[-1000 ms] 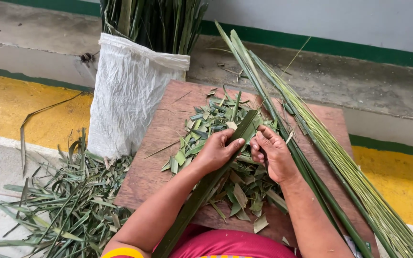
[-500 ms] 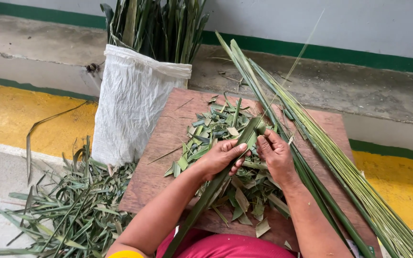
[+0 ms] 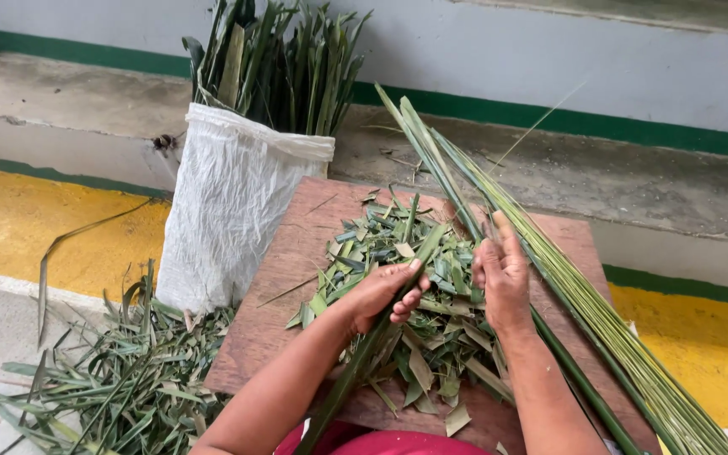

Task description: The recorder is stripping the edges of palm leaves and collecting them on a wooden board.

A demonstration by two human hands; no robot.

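My left hand (image 3: 383,293) grips the long green palm leaf strip (image 3: 362,362), closed; its axis runs from the bench's near edge diagonally toward my right hand (image 3: 503,276), curled shut at its far tip.

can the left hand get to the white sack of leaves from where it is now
Probably yes. The left hand grips a long green leaf over the wooden board, and the white sack stands just beyond the board's left edge with nothing between, though the hand is occupied.

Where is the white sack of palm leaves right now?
In the head view, the white sack stands left of the wooden board, touching its far-left corner, above the leaf scraps on the floor.
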